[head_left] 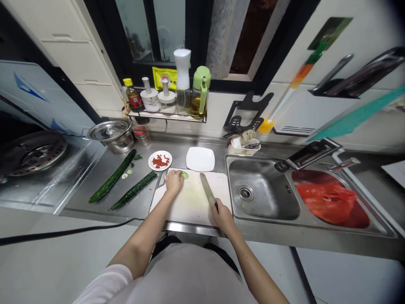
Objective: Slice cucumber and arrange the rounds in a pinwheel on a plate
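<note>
My right hand (223, 215) grips the dark handle of a kitchen knife (207, 189), whose wide blade points away from me over the white cutting board (193, 211). At the board's far left corner, my left hand (173, 182) has its fingers bent round a small bunch of cucumber slices (184, 174), part of which shows green beside the fingers. A wet, faintly green patch marks the board's middle. Just beyond the board are a white plate (200, 159) with nothing on it and a round plate (156, 165) of chopped red bits.
Left of the board lie a long cucumber (113, 176) and a cut one (134, 191), with small trimmings between them. Behind stands a lidded steel pot (112, 134). A sink (264, 190) is on the right, a red plastic bag (329, 202) in its second basin. Bottles line a wall rack (167, 114).
</note>
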Motion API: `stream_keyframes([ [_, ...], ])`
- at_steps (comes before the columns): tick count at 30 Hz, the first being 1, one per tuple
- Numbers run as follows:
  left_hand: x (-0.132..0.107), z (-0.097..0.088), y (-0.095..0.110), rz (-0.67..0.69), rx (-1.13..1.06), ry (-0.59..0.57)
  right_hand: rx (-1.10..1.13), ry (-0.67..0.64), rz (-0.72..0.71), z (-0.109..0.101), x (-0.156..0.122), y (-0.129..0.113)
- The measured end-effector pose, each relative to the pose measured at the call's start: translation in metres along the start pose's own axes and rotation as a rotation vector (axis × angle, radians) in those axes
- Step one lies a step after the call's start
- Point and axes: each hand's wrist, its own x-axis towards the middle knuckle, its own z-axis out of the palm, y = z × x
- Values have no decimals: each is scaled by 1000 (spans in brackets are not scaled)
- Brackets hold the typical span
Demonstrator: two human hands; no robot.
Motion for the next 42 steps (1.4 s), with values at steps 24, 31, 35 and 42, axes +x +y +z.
stream_keyframes([
  [24,1,1,14,-151,-240,-221,27,-59,-53,-5,-7,-1],
  [31,-7,6,10,-70,-43,-203,-83,-113,-116,-9,-17,-9],
  [35,-5,5,8,-53,-17,-206,-135,-142,-141,-6,-20,-13],
  [42,-6,7,8,-63,16,-231,-152,-177,-141,-4,-21,-18],
])
